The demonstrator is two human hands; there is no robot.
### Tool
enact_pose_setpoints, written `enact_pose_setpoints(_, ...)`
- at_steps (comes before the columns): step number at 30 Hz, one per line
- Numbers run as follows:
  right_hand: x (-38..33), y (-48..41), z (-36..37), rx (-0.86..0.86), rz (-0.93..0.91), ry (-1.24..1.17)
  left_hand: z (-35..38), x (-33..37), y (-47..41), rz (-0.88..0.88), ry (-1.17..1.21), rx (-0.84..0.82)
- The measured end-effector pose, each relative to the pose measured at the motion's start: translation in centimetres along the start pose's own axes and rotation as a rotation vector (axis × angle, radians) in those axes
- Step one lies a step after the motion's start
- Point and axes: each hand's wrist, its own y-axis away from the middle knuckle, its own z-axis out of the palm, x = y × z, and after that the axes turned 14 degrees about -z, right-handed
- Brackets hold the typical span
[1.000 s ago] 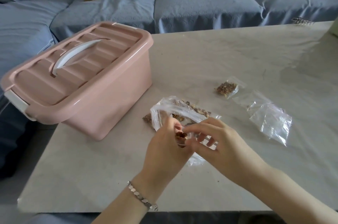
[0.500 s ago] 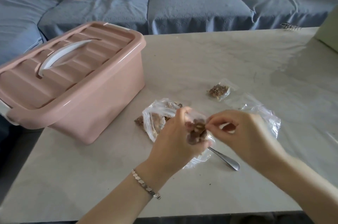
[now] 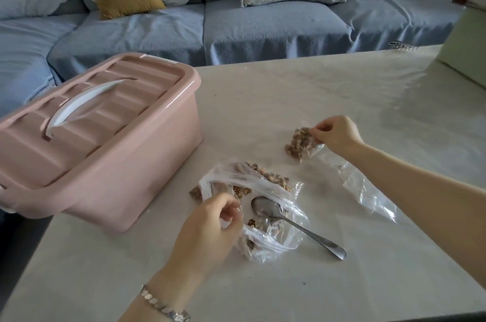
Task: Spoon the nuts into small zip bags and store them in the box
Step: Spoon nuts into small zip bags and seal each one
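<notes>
Item 1: pink plastic storage box (image 3: 110, 164) w/ white handle, lid on, at table's left edge.
Item 2: large clear plastic bag (image 3: 265, 187) of nuts, crumpled, mid pale stone-look table (image 3: 315, 90), just right of box.
Item 3: steel spoon (image 3: 292, 224), bowl resting on large bag, handle pointing to near right.
Item 4: small clear zip bag (image 3: 299, 144) packed w/ nuts, beyond large bag, not in box; right hand (image 3: 338, 135) pinches its top corner btwn thumb & fingertips.
Item 5: empty clear bags (image 3: 368, 193), lying under right forearm.
Left hand (image 3: 210, 232): fingers curled at large bag's near edge; whether it grips the plastic, can't tell. Silver bracelet (image 3: 164, 307) on left wrist.
</notes>
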Motion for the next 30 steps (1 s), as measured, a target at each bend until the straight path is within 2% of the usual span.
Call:
enact_pose_setpoints(5, 1.5, -0.1, -0.1, -0.006, 0.017, 0.063, 0.0, -0.1, 0.2, -0.014, -0.017, 0.003)
enact_pose_setpoints(10, 2.6, 2.1, -3.7, -0.028, -0.013, 0.152, 0.4, 0.1, 0.4, 0.004, -0.029, 0.005)
enact_pose_setpoints(13, 3.5, 5.0, -6.0, -0.236, -0.002, 0.341, 1.0, 0.3, 0.6, 0.023, -0.037, 0.004)
enact_pose_setpoints(16, 4.0, 8.5, -6.4, -0.5, -0.041, 0.659, 1.5, 0.8, 0.8, 0.029, -0.046, -0.002)
enact_pose_setpoints(18, 4.4, 10.4, -5.9, -0.545, -0.059, 0.749, 1.5, 1.0, 0.8, 0.033, -0.041, -0.006)
enact_pose_setpoints(22, 5.7, 12.7, -4.9, -0.396, -0.043, 0.682, 1.2, 1.1, 0.9, 0.017, -0.035, 0.001)
enact_pose_setpoints(27, 6.2, 13.2, -5.1, -0.384, -0.038, 0.623, 1.0, 1.1, 1.0, 0.0, -0.032, -0.007)
enact_pose_setpoints(30, 6.6, 12.8, -5.2, -0.468, -0.03, 0.593, 1.2, 1.5, 1.2, 0.003, -0.027, -0.012)
